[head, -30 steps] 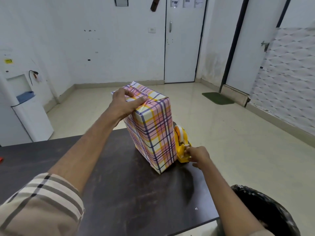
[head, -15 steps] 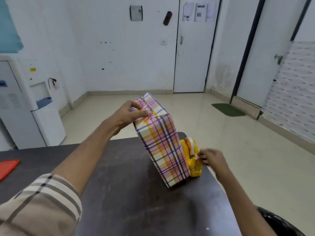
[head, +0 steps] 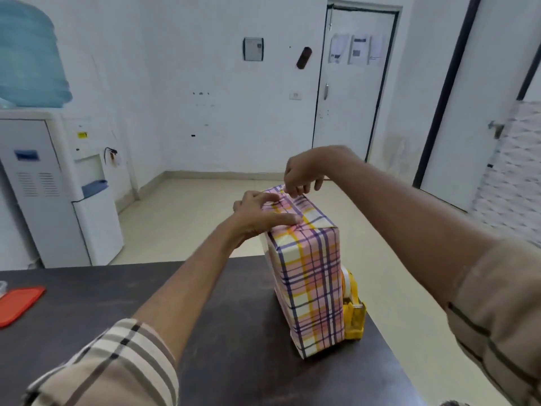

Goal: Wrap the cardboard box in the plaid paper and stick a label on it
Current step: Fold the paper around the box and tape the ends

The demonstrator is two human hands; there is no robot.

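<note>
The right hand (head: 301, 174) has left the tape dispenser (head: 354, 315), its fingers now pinching the plaid paper (head: 310, 276) at the top fold, which the left hand (head: 260, 212) presses with flat, open fingers; sealing probably comes next.

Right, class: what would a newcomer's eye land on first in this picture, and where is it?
The plaid-wrapped box stands upright at the dark table's right end. The left hand presses its top folds while the right hand's curled fingers touch the top's far end. A yellow tape dispenser sits just right of the box.
</note>
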